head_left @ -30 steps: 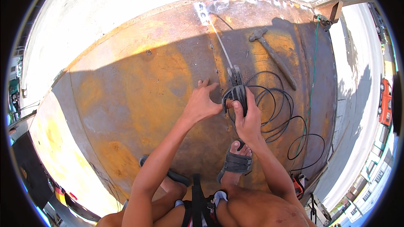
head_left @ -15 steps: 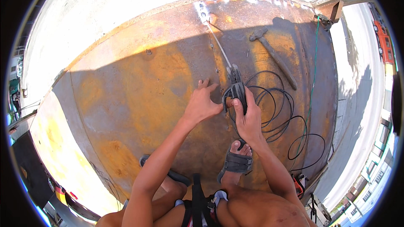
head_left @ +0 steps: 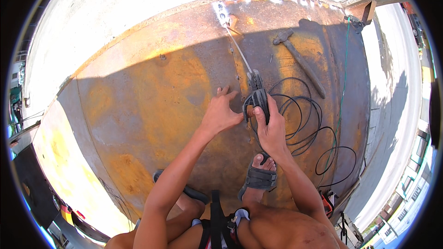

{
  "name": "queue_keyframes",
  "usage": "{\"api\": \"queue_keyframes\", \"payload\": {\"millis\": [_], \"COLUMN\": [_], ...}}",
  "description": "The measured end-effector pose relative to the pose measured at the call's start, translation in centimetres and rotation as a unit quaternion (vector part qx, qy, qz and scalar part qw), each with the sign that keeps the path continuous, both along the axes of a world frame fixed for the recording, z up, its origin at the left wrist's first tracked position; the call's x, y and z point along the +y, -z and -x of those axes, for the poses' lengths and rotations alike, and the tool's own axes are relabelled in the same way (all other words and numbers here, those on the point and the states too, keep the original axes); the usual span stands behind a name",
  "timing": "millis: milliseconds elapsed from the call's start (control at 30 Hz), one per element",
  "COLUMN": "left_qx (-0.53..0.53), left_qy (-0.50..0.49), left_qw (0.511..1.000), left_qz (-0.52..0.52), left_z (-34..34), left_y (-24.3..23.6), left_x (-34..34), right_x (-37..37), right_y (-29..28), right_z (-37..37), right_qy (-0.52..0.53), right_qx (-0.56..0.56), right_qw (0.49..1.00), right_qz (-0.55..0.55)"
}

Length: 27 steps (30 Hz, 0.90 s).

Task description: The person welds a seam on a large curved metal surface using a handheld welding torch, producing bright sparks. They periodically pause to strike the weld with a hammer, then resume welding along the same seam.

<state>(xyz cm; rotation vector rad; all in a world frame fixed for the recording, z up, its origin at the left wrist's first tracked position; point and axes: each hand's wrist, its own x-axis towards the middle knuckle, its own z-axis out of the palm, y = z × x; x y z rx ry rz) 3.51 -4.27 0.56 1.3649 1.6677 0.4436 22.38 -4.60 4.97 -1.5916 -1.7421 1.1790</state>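
My right hand (head_left: 272, 131) is closed round a black electrode holder (head_left: 257, 93). A thin pale rod (head_left: 238, 47) runs from the holder to a small white-marked patch with dark holes (head_left: 221, 14) near the plate's far edge, where an orange-brown haze or mark shows beside the tip. My left hand (head_left: 222, 114) is just left of the holder, fingers apart on or just over the rusty steel plate (head_left: 152, 106), thumb at the holder's brown part. A hammer (head_left: 302, 64) lies to the right of the rod.
Coiled black cable (head_left: 318, 147) lies right of my hands, along with a green line (head_left: 344, 83). My sandalled foot (head_left: 258, 177) is below them. A steel beam with a bracket (head_left: 367, 11) is at upper right. Pale ground and vehicles lie beyond the plate.
The holder and my right hand have shifted very slightly forward. The orange-brown area by the rod tip shows more. A red vehicle beyond the right edge has moved upward through the picture.
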Motion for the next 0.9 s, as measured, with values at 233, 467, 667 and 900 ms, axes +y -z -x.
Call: {"api": "queue_keyframes", "payload": {"millis": [233,467,667,900], "left_qx": [-0.003,0.002,-0.004,0.003], "left_qy": [0.0,0.006,0.006,0.007], "left_qw": [1.0,1.0,1.0,1.0], "left_qz": [-0.003,0.006,0.012,0.008], "left_z": [0.02,0.19,0.18,0.21], "left_y": [0.22,-0.06,-0.36,-0.22], "left_x": [-0.03,0.19,0.31,0.27], "right_x": [0.1,0.18,0.22,0.21], "right_y": [-0.34,-0.5,-0.14,-0.31], "right_z": [0.07,0.22,0.23,0.28], "right_qy": [0.0,0.001,0.001,0.003], "right_qx": [0.001,-0.003,-0.003,-0.001], "right_qw": [1.0,1.0,1.0,1.0], "right_qz": [0.002,0.01,-0.002,0.02]}}
